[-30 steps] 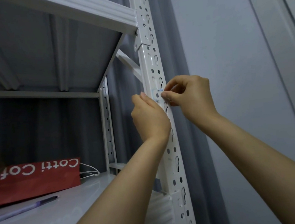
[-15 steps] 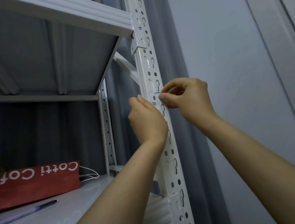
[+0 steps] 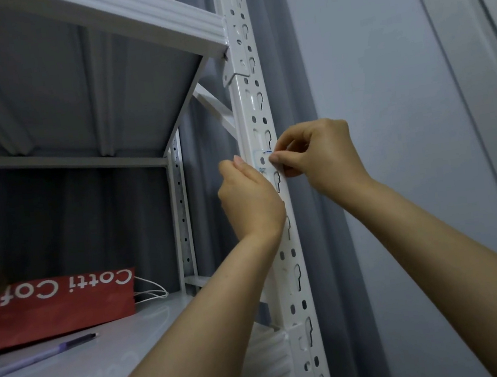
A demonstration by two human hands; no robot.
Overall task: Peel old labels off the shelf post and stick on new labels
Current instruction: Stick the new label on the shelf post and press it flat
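Step in hand is the label itself, about halfway up the white shelf post, on the front face btw two keyhole slots, w/ a bit of blue ink on it. Right hand has its thumb and forefinger pinched together right at the label's right edge, other fingers curled under. Looks like it's picking that edge up to peel, tho tbh it could also be pressing a fresh one down, can't say for sure from this angle. Left hand sits against the post's left side just below the label, thumb pointing up beside the left edge. Its fingers are hidden behind the hand, so no telling if it grips the post or just rests there. Post's long axis runs straight up and down (leans a little in the wide lens), and the label lies flat on it, edges squared w/ the post, facing the person. Whether it's taller than wide is too close to call. Next move prob needs a slow pull across the face, low angle, so it comes off in one piece w/o tearing, left hand steadying. Red paper bag and a purple pen lie on the lower shelf, well apart from the action.
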